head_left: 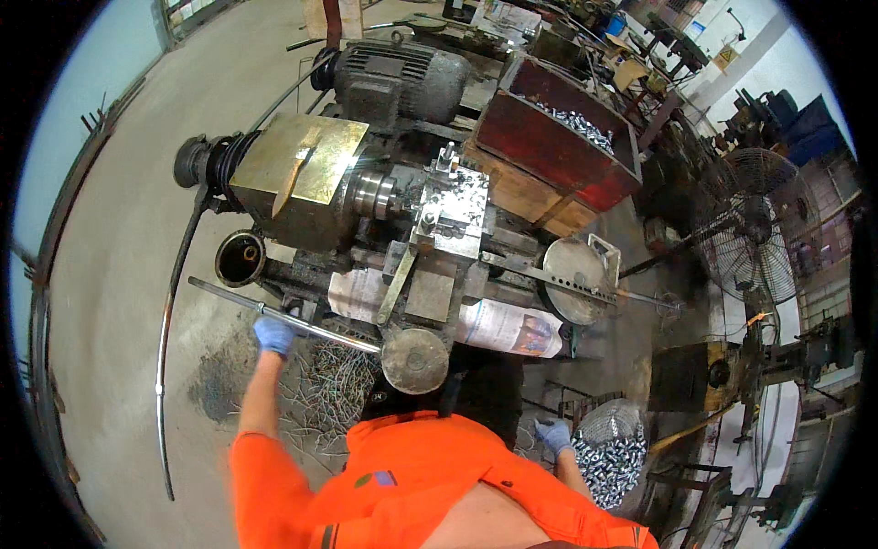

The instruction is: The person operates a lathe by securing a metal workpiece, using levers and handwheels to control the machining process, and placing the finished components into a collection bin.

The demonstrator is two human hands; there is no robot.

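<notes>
My left hand (274,336), in a blue glove, is right at a long shiny metal rod (320,330) that runs to a round metal disc (414,360) at the front of a lathe. Its fingers are hidden, so a grip on the rod cannot be made out. Low on the right, my right hand (553,435), also gloved, is open with fingers apart beside a wire basket (615,419) holding many small shiny metal parts (605,467). Ahead stand the lathe's chuck (373,196) and metal tool slide (455,215).
A dark red bin (549,146) with metal parts stands behind the lathe, near a motor (402,82). Tangled metal shavings (334,380) lie on the floor below the rod. A round plate (576,279) and a large fan (754,224) are to the right.
</notes>
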